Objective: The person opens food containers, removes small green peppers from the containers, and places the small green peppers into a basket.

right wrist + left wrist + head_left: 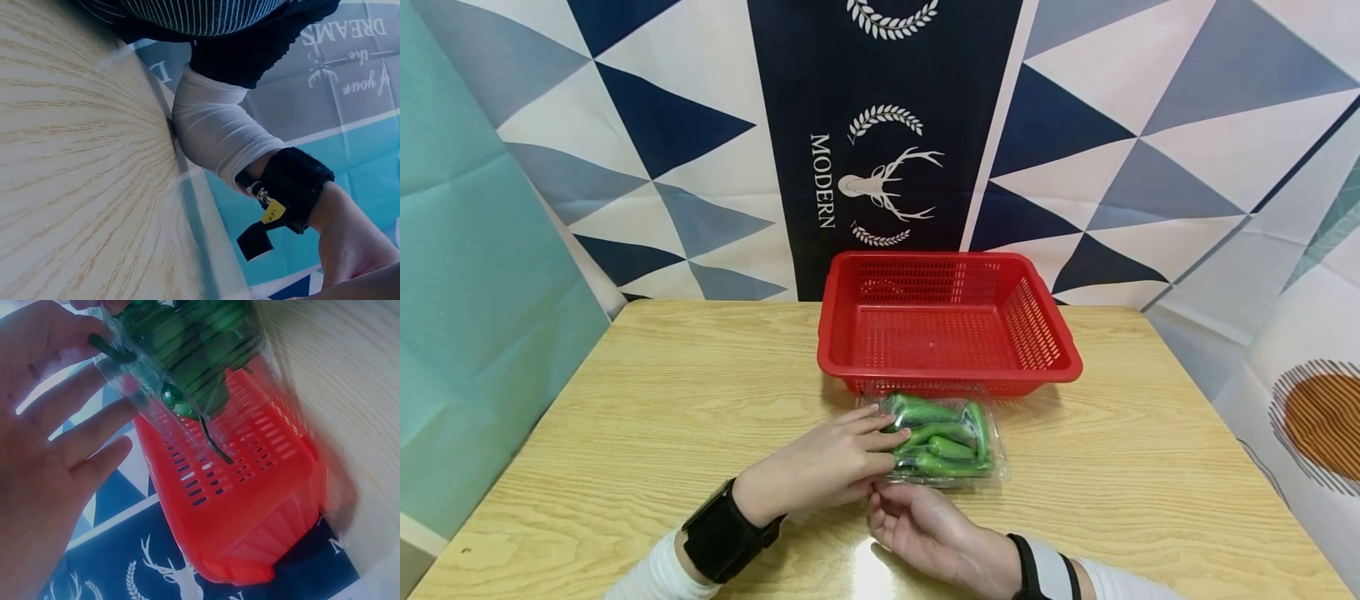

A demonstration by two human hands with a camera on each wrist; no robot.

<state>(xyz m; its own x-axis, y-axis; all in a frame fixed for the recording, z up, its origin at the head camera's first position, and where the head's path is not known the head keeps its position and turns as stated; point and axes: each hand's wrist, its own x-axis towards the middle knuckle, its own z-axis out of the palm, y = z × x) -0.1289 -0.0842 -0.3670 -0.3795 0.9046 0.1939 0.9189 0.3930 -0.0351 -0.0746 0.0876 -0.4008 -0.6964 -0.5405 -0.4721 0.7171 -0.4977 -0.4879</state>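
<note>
A clear plastic-wrapped package of green peppers lies on the table in front of the red basket. My left hand rests its spread, fairly straight fingers over the package's left side. In the left wrist view my left hand reaches along the wrapped peppers, and a stem stands out by the fingers. At the package's near left corner, my right hand pinches the wrap's edge between thumb and index finger, the other fingers curled. The right wrist view shows part of a hand at the lower right, without the package.
A red perforated basket stands behind the package, close against it, at the back of the wooden table. Patterned cloth hangs behind the table, and teal cloth hangs at the left.
</note>
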